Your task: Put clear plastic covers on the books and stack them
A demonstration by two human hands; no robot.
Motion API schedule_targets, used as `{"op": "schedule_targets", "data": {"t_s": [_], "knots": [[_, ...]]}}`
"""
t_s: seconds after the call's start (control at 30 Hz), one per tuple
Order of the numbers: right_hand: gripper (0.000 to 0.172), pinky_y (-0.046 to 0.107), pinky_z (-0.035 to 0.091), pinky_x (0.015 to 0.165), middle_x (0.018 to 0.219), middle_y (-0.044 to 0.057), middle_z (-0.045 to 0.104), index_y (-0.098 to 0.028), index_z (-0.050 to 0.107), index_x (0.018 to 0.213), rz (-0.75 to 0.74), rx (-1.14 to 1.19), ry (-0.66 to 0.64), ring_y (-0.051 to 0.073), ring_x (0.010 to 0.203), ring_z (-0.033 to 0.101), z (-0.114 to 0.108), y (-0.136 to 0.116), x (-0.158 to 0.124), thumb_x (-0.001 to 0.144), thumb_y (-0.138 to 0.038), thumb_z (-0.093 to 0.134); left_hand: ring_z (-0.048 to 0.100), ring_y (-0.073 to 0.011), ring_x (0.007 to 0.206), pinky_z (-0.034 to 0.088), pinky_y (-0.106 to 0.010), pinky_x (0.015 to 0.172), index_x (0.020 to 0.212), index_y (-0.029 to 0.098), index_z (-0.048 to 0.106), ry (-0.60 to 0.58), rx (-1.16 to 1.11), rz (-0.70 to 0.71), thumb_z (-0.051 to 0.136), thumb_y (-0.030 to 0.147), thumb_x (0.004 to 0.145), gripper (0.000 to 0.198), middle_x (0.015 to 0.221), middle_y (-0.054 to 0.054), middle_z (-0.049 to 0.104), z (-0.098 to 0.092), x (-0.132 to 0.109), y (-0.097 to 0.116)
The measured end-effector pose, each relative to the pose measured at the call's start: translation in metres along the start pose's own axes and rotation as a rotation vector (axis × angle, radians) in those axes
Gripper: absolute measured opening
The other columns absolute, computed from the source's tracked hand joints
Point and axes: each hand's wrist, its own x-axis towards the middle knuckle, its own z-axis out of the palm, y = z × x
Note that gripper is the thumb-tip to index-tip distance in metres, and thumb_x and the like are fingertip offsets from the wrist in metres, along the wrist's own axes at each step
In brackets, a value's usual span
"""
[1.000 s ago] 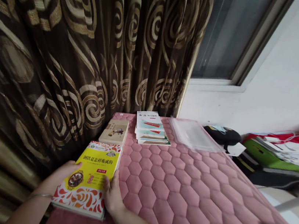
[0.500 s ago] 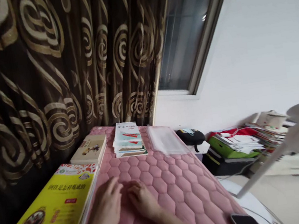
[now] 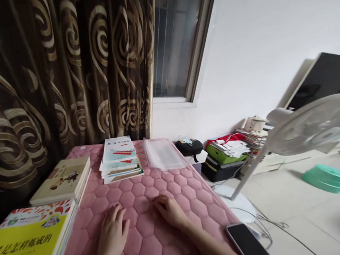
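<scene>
My left hand (image 3: 112,232) lies palm down on the pink quilted cover (image 3: 149,248), its fingers stretched out and holding nothing. To its left is a stack topped by a yellow book (image 3: 22,249). My right hand (image 3: 171,211) rests on the same cover with its fingers curled in; no object shows in it. A gap of cover separates the two hands. Farther off are a pile of beige books (image 3: 63,180), several fanned white-and-blue booklets (image 3: 119,153) and some clear plastic sleeves (image 3: 165,153). Close to my right forearm, a phone (image 3: 249,243) lies at the cover's right edge.
A patterned curtain (image 3: 101,69) hangs along the left and back. Beyond the right edge stand a white fan (image 3: 318,123), a black case (image 3: 188,147), piled bags and papers (image 3: 226,149), and a green stool (image 3: 327,177). Cables (image 3: 272,223) run over the floor.
The view has turned to the right, bringing the stool and a dark screen into sight. My hands have moved farther apart, both still on the cover.
</scene>
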Motion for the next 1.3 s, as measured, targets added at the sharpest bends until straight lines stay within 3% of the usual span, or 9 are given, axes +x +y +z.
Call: {"op": "schedule_targets", "data": {"t_s": [0.1, 0.2, 0.4, 0.57, 0.73, 0.93, 1.07, 1.17, 1.3], "knots": [[0.026, 0.028, 0.052, 0.080, 0.102, 0.008, 0.073, -0.018, 0.072, 0.096, 0.140, -0.061, 0.128, 0.020, 0.089, 0.068, -0.015, 0.007, 0.036, 0.091, -0.023, 0.047, 0.062, -0.0304, 0.117, 0.050, -0.047, 0.101, 0.106, 0.021, 0.070, 0.007, -0.021, -0.009, 0.050, 0.029, 0.086, 0.030, 0.121, -0.013, 0.069, 0.002, -0.001, -0.002], [0.030, 0.030, 0.049, 0.091, 0.115, 0.010, 0.068, -0.016, 0.068, 0.111, 0.269, -0.204, 0.220, 0.021, 0.105, 0.064, -0.026, 0.012, 0.085, 0.092, -0.028, 0.048, 0.061, -0.0300, 0.118, 0.051, -0.047, 0.099, 0.107, 0.020, 0.070, 0.007, -0.026, -0.025, 0.050, 0.029, 0.087, 0.030, 0.124, -0.013, 0.068, 0.005, -0.002, -0.002], [0.053, 0.037, 0.036, 0.108, 0.142, 0.019, 0.052, -0.010, 0.055, 0.134, 0.480, -0.350, 0.204, 0.030, 0.131, 0.048, -0.012, 0.021, 0.161, 0.087, -0.035, 0.058, 0.062, -0.0283, 0.116, 0.051, -0.047, 0.098, 0.109, 0.020, 0.069, -0.041, -0.002, -0.063, 0.051, 0.027, 0.087, 0.029, 0.125, -0.012, 0.067, 0.004, -0.003, 0.001], [0.040, 0.043, 0.045, 0.094, 0.124, 0.019, 0.065, -0.012, 0.061, 0.126, 0.645, -0.422, 0.148, 0.032, 0.118, 0.059, -0.004, 0.028, 0.183, 0.093, -0.029, 0.045, 0.060, -0.0270, 0.120, 0.049, -0.046, 0.100, 0.113, 0.020, 0.067, -0.106, 0.003, -0.121, 0.050, 0.024, 0.088, 0.031, 0.128, -0.011, 0.065, -0.001, -0.003, 0.007], [0.037, 0.039, 0.047, 0.084, 0.103, 0.019, 0.072, -0.012, 0.071, 0.103, 0.611, -0.474, 0.180, 0.029, 0.099, 0.068, -0.023, 0.033, 0.182, 0.095, -0.016, 0.035, 0.059, -0.0274, 0.122, 0.047, -0.047, 0.101, 0.114, 0.020, 0.067, -0.147, -0.007, -0.153, 0.049, 0.022, 0.088, 0.032, 0.130, -0.012, 0.064, -0.006, -0.001, 0.012], [0.037, 0.038, 0.046, 0.089, 0.112, 0.020, 0.069, -0.009, 0.063, 0.114, 0.408, -0.533, 0.334, 0.027, 0.100, 0.067, -0.048, 0.013, 0.151, 0.098, -0.020, 0.032, 0.060, -0.0274, 0.119, 0.049, -0.047, 0.098, 0.109, 0.021, 0.067, -0.094, -0.041, -0.134, 0.050, 0.021, 0.085, 0.029, 0.126, -0.011, 0.066, -0.005, 0.000, 0.010], [0.026, 0.035, 0.047, 0.089, 0.112, 0.014, 0.070, -0.014, 0.063, 0.106, 0.034, -0.497, 0.355, 0.023, 0.098, 0.065, -0.026, -0.012, 0.081, 0.093, -0.019, 0.041, 0.062, -0.0281, 0.116, 0.051, -0.049, 0.098, 0.106, 0.020, 0.066, 0.018, -0.105, -0.096, 0.045, 0.026, 0.091, 0.027, 0.121, -0.012, 0.068, 0.002, 0.000, 0.002], [0.021, 0.032, 0.049, 0.082, 0.101, 0.012, 0.071, -0.016, 0.062, 0.102, -0.293, -0.416, 0.239, 0.021, 0.087, 0.065, 0.009, -0.040, 0.003, 0.089, -0.015, 0.045, 0.066, -0.0243, 0.111, 0.052, -0.045, 0.098, 0.111, 0.019, 0.064, 0.125, -0.199, -0.095, 0.036, 0.029, 0.096, 0.033, 0.115, -0.012, 0.071, 0.007, -0.001, -0.006], [0.012, 0.032, 0.047, 0.084, 0.094, 0.006, 0.071, -0.020, 0.062, 0.089, -0.304, -0.384, -0.152, 0.020, 0.086, 0.065, 0.038, -0.079, -0.067, 0.080, -0.014, 0.058, 0.067, -0.0217, 0.110, 0.054, -0.039, 0.096, 0.121, 0.019, 0.058, 0.121, -0.256, -0.119, 0.033, 0.034, 0.098, 0.037, 0.117, -0.012, 0.071, 0.007, -0.002, -0.009]]}}
